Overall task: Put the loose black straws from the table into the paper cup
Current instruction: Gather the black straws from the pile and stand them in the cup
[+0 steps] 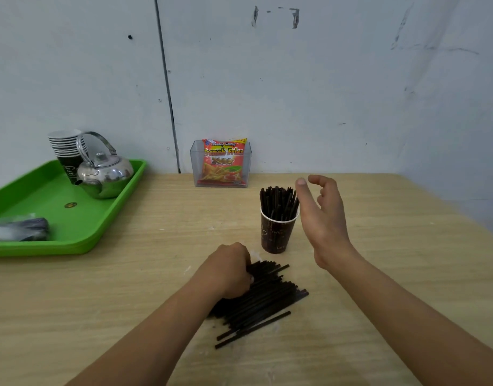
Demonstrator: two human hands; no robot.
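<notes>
A dark brown paper cup (277, 232) is standing upright on the wooden worktop (379, 260), and everything else is placed here relative to it. A bundle of black straws (278, 201) is already standing in the cup, their ends sticking up well above its rim.

Just in front of the cup, on the side nearer the person, a pile of loose black straws (265, 299) is lying flat on the worktop, fanned out at a slant. The left hand (230, 270) is resting on the far left end of this pile, near the cup's base, with its fingers curled down and closing on several of the straws there.

The right hand (322, 215) is hanging in the air just to the right of the cup, level with the straw tips, palm turned toward the cup. Its fingers (319, 181) are spread loosely and are gripping nothing; the thumb is pointing up beside the standing straws.

Behind the cup, against the wall, a clear plastic box (196, 165) is holding a red snack packet (223, 161). Far to the cup's left a green tray (81, 232) is carrying a shiny metal kettle (106, 174), a stack of paper cups (65, 151) behind the kettle, and a blurred plastic-wrapped bundle (20, 229) at its near edge.
</notes>
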